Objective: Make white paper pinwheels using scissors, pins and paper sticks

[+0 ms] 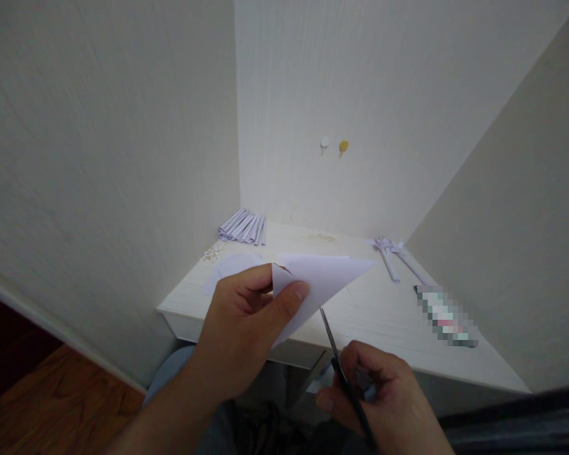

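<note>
My left hand (246,328) pinches a folded sheet of white paper (322,278) between thumb and fingers, above the front edge of the white desk. The paper tapers to a point toward the right. Lower right, my right hand (384,392) grips a pair of scissors (330,335) with black handles. The scissor blades point up toward the paper's lower edge; whether they touch it I cannot tell. Part of the handles is hidden by the fingers.
On the white desk (370,328), several rolled paper tubes (244,227) lie at the back left, beside small white pieces (213,253) and flat paper (230,264). Paper tubes with cut ends (389,259) lie back right, near a blurred flat object (446,316). Two hooks (343,146) hang on the wall.
</note>
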The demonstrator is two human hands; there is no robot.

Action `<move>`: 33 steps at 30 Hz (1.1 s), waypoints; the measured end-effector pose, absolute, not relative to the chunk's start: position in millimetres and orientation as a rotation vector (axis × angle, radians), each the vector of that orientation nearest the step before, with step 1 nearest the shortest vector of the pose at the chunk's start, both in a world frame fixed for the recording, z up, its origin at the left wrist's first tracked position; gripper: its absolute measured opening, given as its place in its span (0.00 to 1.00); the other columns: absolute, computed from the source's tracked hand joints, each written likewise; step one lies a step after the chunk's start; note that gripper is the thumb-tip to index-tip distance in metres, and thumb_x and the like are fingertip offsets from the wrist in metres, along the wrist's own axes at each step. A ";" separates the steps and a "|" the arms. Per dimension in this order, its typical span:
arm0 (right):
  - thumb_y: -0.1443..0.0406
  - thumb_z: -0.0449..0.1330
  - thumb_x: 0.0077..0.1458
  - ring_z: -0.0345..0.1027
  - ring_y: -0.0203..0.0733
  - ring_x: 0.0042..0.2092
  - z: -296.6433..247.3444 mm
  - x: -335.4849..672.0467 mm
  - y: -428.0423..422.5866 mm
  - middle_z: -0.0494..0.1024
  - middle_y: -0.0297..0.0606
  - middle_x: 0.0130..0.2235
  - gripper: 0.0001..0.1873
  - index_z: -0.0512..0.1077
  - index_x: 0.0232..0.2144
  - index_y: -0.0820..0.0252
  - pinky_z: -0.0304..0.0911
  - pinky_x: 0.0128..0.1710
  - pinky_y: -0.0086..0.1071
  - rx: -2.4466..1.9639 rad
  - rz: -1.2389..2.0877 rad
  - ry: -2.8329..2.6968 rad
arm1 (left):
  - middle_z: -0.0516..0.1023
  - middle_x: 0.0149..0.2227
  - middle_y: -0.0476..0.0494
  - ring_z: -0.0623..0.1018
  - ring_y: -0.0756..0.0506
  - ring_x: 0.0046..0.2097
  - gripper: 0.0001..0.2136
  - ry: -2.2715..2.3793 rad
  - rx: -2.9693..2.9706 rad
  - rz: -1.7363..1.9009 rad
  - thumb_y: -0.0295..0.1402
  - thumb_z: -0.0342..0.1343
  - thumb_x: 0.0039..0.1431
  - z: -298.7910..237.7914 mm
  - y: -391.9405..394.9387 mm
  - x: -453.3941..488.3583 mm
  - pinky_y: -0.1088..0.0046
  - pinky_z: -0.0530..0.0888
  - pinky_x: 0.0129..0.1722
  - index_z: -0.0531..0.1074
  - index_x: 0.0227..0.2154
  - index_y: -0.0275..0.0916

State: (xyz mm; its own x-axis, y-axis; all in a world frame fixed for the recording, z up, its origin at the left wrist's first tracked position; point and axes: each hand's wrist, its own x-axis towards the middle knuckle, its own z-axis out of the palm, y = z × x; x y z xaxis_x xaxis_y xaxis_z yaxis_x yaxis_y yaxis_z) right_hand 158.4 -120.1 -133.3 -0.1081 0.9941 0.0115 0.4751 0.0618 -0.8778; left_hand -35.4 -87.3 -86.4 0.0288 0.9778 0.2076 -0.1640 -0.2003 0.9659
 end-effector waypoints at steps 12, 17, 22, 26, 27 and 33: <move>0.59 0.69 0.36 0.50 0.34 0.23 -132.0 157.7 -120.6 0.61 0.27 0.17 0.21 0.57 0.15 0.56 0.49 0.23 0.28 -1.507 1.012 -1.600 | 0.79 0.25 0.49 0.72 0.51 0.25 0.09 0.940 1.252 1.369 0.40 0.68 0.55 -86.8 -85.1 -36.0 0.79 0.66 0.22 0.82 0.30 0.38; 0.59 0.69 0.36 0.51 0.34 0.23 -131.5 155.5 -119.9 0.61 0.28 0.17 0.20 0.58 0.15 0.56 0.49 0.23 0.28 -1.517 1.022 -1.584 | 0.84 0.32 0.45 0.78 0.46 0.33 0.10 0.921 1.287 1.336 0.40 0.69 0.54 -90.2 -83.9 -36.8 0.74 0.73 0.30 0.84 0.33 0.38; 0.59 0.68 0.35 0.50 0.34 0.24 -133.3 156.2 -120.4 0.61 0.27 0.18 0.21 0.57 0.15 0.55 0.48 0.24 0.28 -1.532 1.069 -1.557 | 0.82 0.28 0.48 0.74 0.50 0.29 0.09 0.885 1.306 1.331 0.39 0.67 0.57 -91.3 -83.1 -37.4 0.76 0.69 0.28 0.82 0.29 0.38; 0.61 0.69 0.37 0.53 0.34 0.25 -132.9 161.4 -123.0 0.64 0.27 0.20 0.18 0.61 0.18 0.56 0.50 0.25 0.28 -1.489 1.146 -1.619 | 0.77 0.24 0.50 0.71 0.51 0.27 0.10 0.850 1.338 1.285 0.37 0.66 0.59 -88.0 -80.4 -38.4 0.78 0.67 0.26 0.79 0.26 0.38; 0.61 0.69 0.38 0.53 0.34 0.26 -132.3 163.2 -123.7 0.65 0.27 0.20 0.17 0.62 0.19 0.56 0.50 0.26 0.28 -1.484 1.163 -1.633 | 0.77 0.24 0.50 0.71 0.51 0.27 0.09 0.830 1.341 1.253 0.37 0.66 0.59 -86.9 -79.5 -38.6 0.78 0.67 0.26 0.80 0.27 0.38; 0.64 0.69 0.36 0.53 0.34 0.25 -126.2 174.1 -126.0 0.64 0.27 0.20 0.18 0.60 0.18 0.56 0.50 0.25 0.28 -1.485 1.176 -1.664 | 0.78 0.26 0.49 0.73 0.51 0.27 0.06 0.731 1.326 1.105 0.35 0.66 0.58 -76.6 -77.3 -39.8 0.79 0.68 0.26 0.82 0.30 0.39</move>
